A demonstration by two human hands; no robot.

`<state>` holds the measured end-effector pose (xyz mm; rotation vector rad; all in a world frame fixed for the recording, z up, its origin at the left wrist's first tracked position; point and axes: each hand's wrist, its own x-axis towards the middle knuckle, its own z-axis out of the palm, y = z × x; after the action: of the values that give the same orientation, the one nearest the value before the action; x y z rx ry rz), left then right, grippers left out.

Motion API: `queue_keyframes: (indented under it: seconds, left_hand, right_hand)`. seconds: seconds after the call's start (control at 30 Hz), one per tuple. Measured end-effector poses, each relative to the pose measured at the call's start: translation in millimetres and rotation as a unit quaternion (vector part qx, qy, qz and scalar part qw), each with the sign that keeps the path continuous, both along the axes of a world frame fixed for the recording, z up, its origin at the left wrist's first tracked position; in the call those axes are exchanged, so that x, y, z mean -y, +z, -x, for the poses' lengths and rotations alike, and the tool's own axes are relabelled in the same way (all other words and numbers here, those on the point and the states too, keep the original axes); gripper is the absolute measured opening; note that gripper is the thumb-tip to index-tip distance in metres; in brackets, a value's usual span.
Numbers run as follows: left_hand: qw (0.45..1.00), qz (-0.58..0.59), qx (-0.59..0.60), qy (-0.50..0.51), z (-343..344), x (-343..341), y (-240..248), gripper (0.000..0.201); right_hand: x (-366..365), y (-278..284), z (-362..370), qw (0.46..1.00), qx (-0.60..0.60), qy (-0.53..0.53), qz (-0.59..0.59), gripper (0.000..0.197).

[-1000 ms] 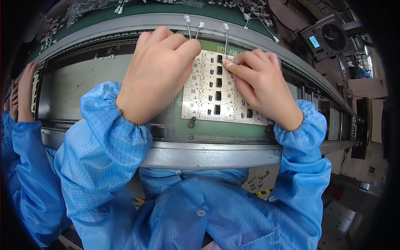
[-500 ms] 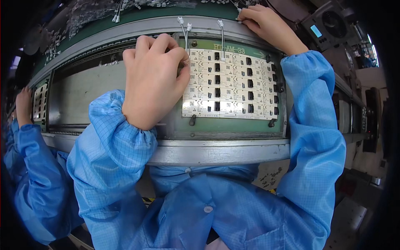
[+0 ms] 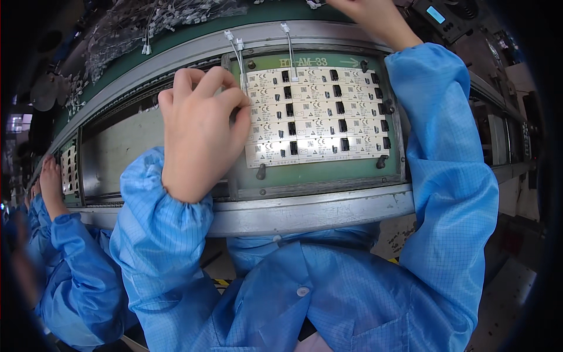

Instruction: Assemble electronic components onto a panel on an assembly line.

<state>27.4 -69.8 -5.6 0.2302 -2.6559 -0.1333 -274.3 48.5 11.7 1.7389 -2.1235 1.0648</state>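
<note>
My left hand (image 3: 202,132) is over the left edge of a panel of white circuit boards (image 3: 316,126). Its thumb and index finger close together there, and whatever lies between their tips is hidden. A pair of white cables with connectors (image 3: 240,53) rises just beyond those fingertips. Another white cable (image 3: 291,53) stands from the panel's top row and leans over the rail. The panel, dotted with black components, lies in a green fixture (image 3: 316,171). Past the fixture's far right, my right hand (image 3: 375,17) is cut off by the upper edge, its fingertips out of sight.
A metal rail (image 3: 316,214) runs along the near side. Loose white-connector cables and clear plastic bags (image 3: 158,20) lie at the far left. A co-worker's hand (image 3: 53,182) is beside another panel (image 3: 69,170). A device with a lit screen (image 3: 436,14) stands far right.
My right hand has moved farther away, beyond the rail, and its fingers have left the picture. My left hand stays at the panel's left edge. The whole view has shifted slightly.
</note>
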Motion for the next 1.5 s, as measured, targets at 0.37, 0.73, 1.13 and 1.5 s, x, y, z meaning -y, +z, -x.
queue_keyframes:
  seconds: [0.37,0.73,1.13,1.5]
  left_hand:
    - [0.995,-0.051,0.053,-0.072,80,48,17,0.021]
    - [0.992,0.092,0.059,0.064,212,72,-25,0.025]
    - [0.951,-0.147,-0.260,-0.083,188,68,31,0.020]
    - [0.817,-0.543,-0.109,-0.162,171,53,26,0.012]
  right_hand:
    - [-95,2,-5,0.961,0.263,0.083,0.032,0.018]
    - [-106,-22,-70,0.991,0.132,0.010,0.008,0.008]
    - [-100,-36,-72,0.988,-0.122,0.009,-0.093,0.008]
    - [-102,-39,-76,0.987,-0.122,-0.013,-0.107,0.009]
